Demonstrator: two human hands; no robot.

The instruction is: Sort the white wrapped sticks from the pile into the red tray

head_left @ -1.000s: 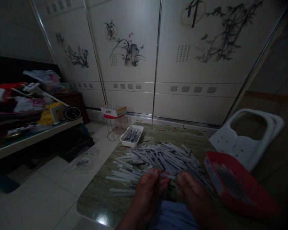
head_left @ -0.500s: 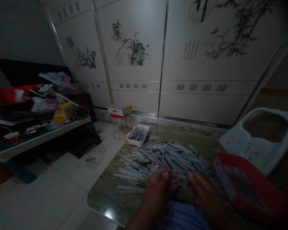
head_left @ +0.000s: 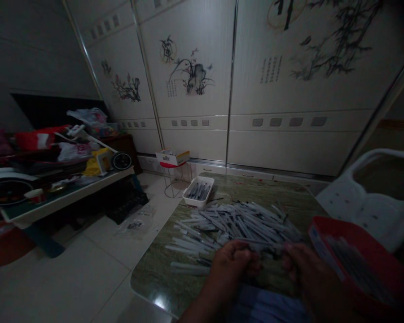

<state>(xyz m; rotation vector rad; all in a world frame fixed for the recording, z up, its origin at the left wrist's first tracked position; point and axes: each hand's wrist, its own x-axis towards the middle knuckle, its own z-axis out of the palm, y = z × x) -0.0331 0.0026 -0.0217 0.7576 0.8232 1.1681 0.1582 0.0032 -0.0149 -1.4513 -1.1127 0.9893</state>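
My left hand (head_left: 234, 262) is closed around one end of a thin, pale pen (head_left: 264, 245). My right hand (head_left: 308, 264) pinches at the pen's other end; blur hides exactly what its fingertips grip. Just beyond both hands spreads a heap of pale and dark pens (head_left: 245, 222) on the greenish table (head_left: 158, 289). A small white tray (head_left: 197, 204) with more pens in it stands behind the heap. Close to my right hand is a red bin (head_left: 326, 224) holding several thin, pen-like pieces.
A white plastic chair (head_left: 373, 197) stands at the right behind the red bin. Beyond the table, a red stool (head_left: 173, 164) carries an open carton (head_left: 170, 158). At left, a low bench (head_left: 77, 193) is loaded with bags and a wheeled item. Patterned wardrobe doors (head_left: 185, 134) close off the back.
The view has turned slightly left, so things sit further right. My right hand has moved right, away from my left hand, and more of the pen shows between them.
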